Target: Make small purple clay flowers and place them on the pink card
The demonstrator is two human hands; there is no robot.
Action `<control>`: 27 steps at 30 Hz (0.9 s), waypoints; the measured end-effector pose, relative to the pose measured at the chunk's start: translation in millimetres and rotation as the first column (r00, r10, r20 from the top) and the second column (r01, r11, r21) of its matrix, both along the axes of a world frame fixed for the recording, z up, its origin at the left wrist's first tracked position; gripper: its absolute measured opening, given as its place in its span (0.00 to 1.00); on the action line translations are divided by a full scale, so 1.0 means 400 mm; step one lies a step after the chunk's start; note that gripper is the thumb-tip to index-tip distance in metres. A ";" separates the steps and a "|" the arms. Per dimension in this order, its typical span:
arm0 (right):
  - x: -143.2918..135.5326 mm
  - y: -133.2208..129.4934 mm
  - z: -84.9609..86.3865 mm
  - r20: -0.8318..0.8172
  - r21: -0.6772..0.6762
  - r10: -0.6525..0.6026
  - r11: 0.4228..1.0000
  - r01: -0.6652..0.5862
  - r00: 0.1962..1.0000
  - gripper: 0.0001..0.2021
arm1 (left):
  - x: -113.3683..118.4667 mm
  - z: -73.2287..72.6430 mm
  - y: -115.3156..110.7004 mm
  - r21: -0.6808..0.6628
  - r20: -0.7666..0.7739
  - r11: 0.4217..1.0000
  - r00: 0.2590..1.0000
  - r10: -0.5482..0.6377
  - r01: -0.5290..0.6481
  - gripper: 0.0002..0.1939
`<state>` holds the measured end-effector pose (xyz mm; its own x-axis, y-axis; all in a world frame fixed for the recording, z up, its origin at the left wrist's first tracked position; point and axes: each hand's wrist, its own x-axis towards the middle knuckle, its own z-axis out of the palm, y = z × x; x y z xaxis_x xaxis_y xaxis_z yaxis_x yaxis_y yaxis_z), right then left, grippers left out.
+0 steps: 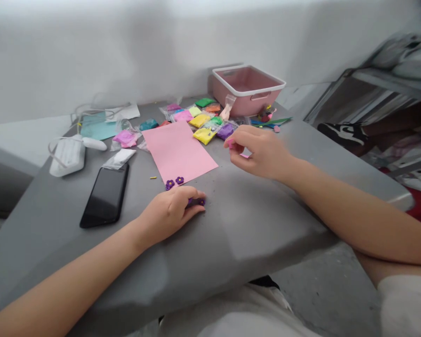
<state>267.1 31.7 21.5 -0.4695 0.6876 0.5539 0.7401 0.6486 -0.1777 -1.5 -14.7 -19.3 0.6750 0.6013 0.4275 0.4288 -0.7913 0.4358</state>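
My left hand (171, 210) rests low on the grey table, thumb and fingers curled around a small purple clay flower (201, 202) with a yellow centre. More purple shows deeper between those fingers, partly hidden. Two similar flowers, one purple flower (170, 184) and another purple flower (179, 179), lie at the near edge of a pink sheet of paper (182, 152). Raised to the right of the sheet, my right hand (254, 150) pinches a small pink piece (231, 142), likely clay. Something pink also shows below its fingers.
Several clay packets (205, 134) lie beyond the paper, before a pink basket (259, 100). To the left are a black phone (105, 196), a white power strip (68, 154) and a blue-green sheet (97, 126). A shelf (389, 79) stands at the right.
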 end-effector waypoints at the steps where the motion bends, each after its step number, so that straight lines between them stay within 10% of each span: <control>1: -0.003 -0.003 0.001 -0.025 0.015 -0.005 1.000 0.006 1.000 0.07 | 0.001 0.001 0.000 -0.005 -0.007 1.000 1.000 0.000 0.000 0.10; 11: -0.018 -0.022 0.009 -0.206 0.124 0.039 0.992 -0.013 0.978 0.06 | 0.010 0.002 0.000 -0.025 0.036 1.000 0.999 0.005 -0.005 0.04; 16: -0.035 -0.032 0.002 -0.248 0.120 0.096 0.990 -0.068 0.964 0.08 | 0.014 0.005 0.010 -0.322 0.155 0.944 0.980 0.126 -0.070 0.12; 22: -0.059 -0.048 -0.021 -0.288 0.150 0.358 0.933 -0.327 0.888 0.07 | 0.022 0.050 0.022 -0.843 0.336 0.538 0.803 0.492 0.023 0.23; 27: -0.079 -0.063 -0.038 -0.284 0.168 0.461 0.887 -0.430 0.841 0.06 | 0.013 0.093 0.012 -0.957 0.253 0.269 0.753 0.607 0.105 0.22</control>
<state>235.6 6.5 6.1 -0.5081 0.3828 0.7716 0.2849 0.9201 -0.2689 3.6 -10.0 17.8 0.2944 0.8910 -0.3456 -0.0431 0.3737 0.9266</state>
